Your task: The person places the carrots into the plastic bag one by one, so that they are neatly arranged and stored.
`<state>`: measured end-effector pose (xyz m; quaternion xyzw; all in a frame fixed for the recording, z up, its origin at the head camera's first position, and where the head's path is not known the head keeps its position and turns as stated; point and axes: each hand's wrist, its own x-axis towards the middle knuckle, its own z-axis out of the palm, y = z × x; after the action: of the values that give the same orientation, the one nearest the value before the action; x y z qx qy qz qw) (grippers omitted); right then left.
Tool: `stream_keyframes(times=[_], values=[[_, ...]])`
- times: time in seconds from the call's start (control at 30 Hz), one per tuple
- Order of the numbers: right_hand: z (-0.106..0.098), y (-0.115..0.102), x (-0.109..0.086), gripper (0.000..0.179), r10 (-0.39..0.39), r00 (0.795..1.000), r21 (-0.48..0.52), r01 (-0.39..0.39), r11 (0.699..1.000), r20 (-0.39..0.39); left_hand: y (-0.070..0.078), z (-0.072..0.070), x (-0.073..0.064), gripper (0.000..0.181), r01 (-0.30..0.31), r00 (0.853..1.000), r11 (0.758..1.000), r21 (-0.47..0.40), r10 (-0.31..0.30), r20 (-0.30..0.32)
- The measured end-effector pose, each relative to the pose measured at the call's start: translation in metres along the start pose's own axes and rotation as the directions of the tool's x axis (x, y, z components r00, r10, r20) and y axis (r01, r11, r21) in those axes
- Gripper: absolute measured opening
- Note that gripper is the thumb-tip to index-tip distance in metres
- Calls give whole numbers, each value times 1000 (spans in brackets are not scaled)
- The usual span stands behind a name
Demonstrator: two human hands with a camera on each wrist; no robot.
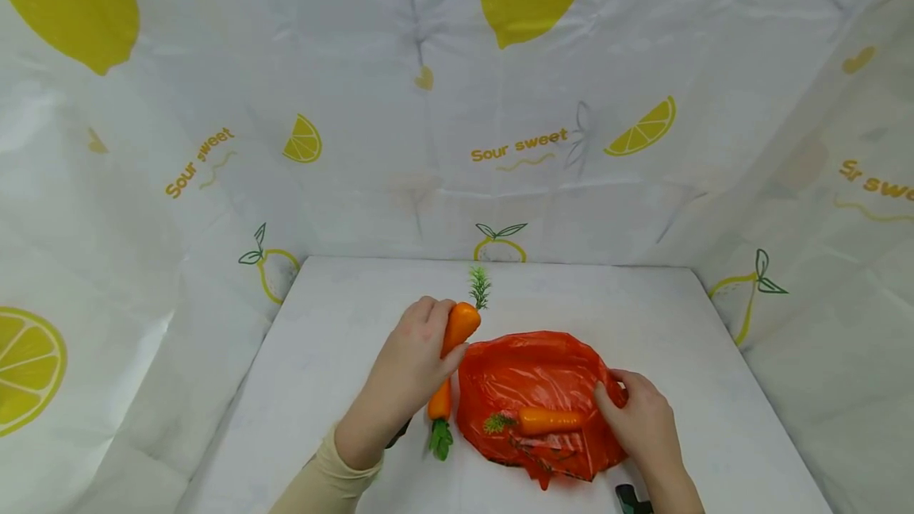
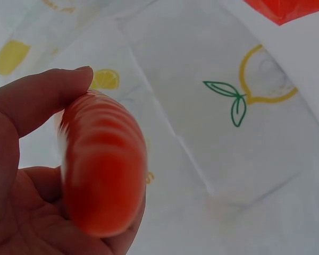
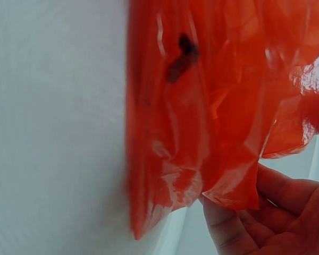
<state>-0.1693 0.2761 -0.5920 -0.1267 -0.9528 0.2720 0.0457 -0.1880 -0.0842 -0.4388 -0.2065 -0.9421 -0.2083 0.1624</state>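
My left hand [image 1: 410, 367] grips an orange carrot [image 1: 461, 324], held up left of the red plastic bag [image 1: 528, 351]. In the left wrist view the rounded, ridged end of this carrot [image 2: 103, 170] points at the camera, between thumb and fingers. A feathery green sprig [image 1: 480, 287] shows just beyond it. Below the left hand a second carrot [image 1: 439, 401] with leafy green top lies beside the bag, partly hidden by the hand. The bag's mouth is spread wide, and a third carrot [image 1: 551, 420] lies in it. My right hand [image 1: 646, 419] pinches the bag's right rim.
A dark green and black object [image 1: 631, 500] lies by the right wrist at the front. Something dark [image 1: 397, 436] peeks out under the left forearm. The white table [image 1: 343, 300] is enclosed by a lemon-printed sheet [image 1: 371, 205] at the back and sides.
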Motion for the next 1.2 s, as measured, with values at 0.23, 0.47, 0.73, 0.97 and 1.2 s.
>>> stream_keyframes(times=[0.23,0.47,0.73,0.97,1.2], values=[[0,0,0,59,-9,1000,-1,9,1000,-2,3,8,0,54,-40,999,998,40,40,14],[1,1,0,59,-18,1000,-7,18,1000,-8,8,13,1,53,-86,996,995,40,85,33],[2,3,0,59,-22,1000,-7,22,1000,-9,14,23,3,53,-96,990,994,43,91,107],[2,3,0,59,-24,1000,-3,23,1000,-8,18,33,4,54,-120,983,992,46,112,143],[1,2,0,58,-34,999,-1,34,999,-13,22,46,4,53,-155,975,987,36,147,169]])
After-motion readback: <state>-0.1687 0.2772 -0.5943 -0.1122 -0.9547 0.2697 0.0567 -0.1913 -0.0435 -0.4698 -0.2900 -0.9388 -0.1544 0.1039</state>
